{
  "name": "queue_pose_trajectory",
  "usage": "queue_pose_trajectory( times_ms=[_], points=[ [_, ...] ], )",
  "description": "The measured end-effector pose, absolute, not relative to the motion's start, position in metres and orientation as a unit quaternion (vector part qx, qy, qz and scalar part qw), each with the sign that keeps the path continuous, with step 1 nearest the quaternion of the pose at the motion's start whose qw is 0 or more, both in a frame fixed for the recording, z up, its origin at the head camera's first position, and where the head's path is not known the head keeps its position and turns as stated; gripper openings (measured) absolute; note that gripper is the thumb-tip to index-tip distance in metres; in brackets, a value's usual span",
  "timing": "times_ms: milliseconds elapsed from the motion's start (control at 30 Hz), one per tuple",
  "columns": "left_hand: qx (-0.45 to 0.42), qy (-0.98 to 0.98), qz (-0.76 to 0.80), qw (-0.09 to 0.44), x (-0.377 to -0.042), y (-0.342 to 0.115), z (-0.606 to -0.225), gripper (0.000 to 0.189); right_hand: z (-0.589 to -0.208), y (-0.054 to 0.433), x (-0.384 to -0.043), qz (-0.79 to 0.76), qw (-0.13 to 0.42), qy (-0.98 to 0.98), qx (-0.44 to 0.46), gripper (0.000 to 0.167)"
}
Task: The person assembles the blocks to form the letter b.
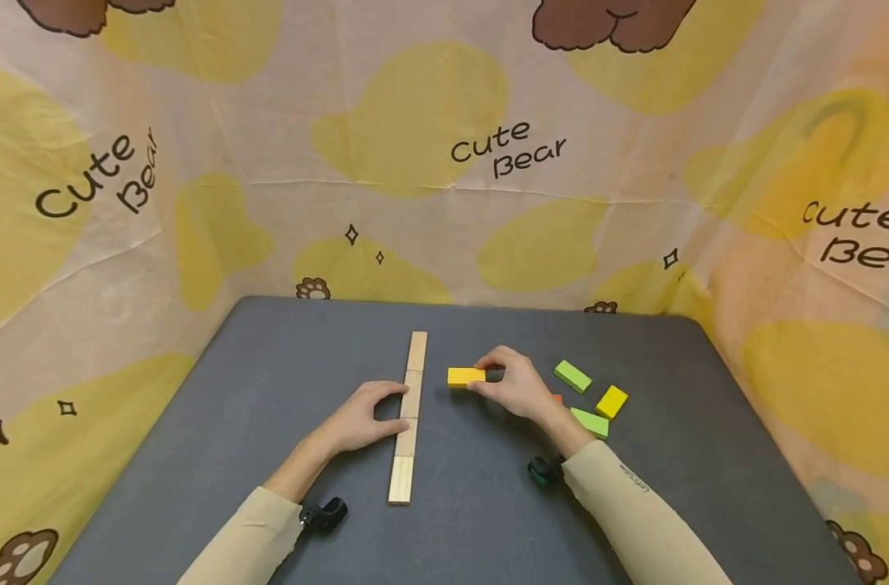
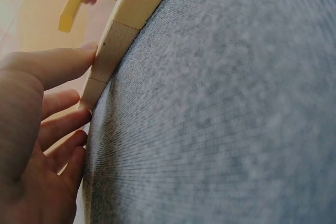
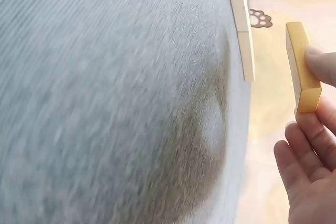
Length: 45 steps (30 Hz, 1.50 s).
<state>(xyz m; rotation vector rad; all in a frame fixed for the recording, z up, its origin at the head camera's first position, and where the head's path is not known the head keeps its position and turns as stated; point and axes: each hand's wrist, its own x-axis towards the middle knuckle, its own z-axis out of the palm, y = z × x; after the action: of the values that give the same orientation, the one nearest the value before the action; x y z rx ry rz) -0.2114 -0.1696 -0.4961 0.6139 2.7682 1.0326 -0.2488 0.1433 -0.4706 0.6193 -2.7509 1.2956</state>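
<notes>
- Weight should be slight in the flat-sided oblong yellow block point(image 1: 462, 377), probably painted wood; it is held above the dark grey, ribbed bench point(image 1: 284, 374), between the right hand point(image 1: 516, 382) and the row of four pale bare-wood oblong blocks point(image 1: 411, 398).
- The right hand pinches the yellow block near one end, thumb on one side and finger opposite, leaving the far end free.
- Being stiff, it should not give under a squeeze; the smooth faces might slide a little, so flat pads across opposite long sides make the surest hold. Gripped at one end, it could pivot.
- The left hand point(image 1: 362, 416) lies with thumb and fingers spread, tips touching the near-left side of the row, pinching nothing.
- The row stands end to end with nothing visible joining it, so a light knock could break the line; steady it with soft fingertips.
- Two lime-green oblong blocks point(image 1: 572, 375), a second yellow block point(image 1: 611, 402) and a mostly hidden orange-red piece point(image 1: 557, 399) lie loose beyond or beside the right wrist. They look equally hard and unlikely to break.
</notes>
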Motion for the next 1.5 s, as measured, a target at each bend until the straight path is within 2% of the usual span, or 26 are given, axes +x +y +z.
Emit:
queue_pose_trajectory(
  times_ms=[567, 867, 1500],
  points=[
    [0.204, 0.915, 0.342, 0.058, -0.211, -0.169, -0.495, 0.061, -0.481, 0.114, -0.247, 0.434, 0.015, -0.878, 0.203, 0.027],
    [0.202, 0.916, 0.341, 0.062, -0.213, -0.170, -0.496, 0.061, -0.491, 0.107, -0.249, 0.414, -0.017, -0.891, 0.185, 0.030],
    [0.201, 0.915, 0.344, 0.063, -0.214, -0.171, -0.497, 0.061, -0.488, 0.093, -0.252, 0.396, -0.043, -0.900, 0.176, 0.030]
  ],
)
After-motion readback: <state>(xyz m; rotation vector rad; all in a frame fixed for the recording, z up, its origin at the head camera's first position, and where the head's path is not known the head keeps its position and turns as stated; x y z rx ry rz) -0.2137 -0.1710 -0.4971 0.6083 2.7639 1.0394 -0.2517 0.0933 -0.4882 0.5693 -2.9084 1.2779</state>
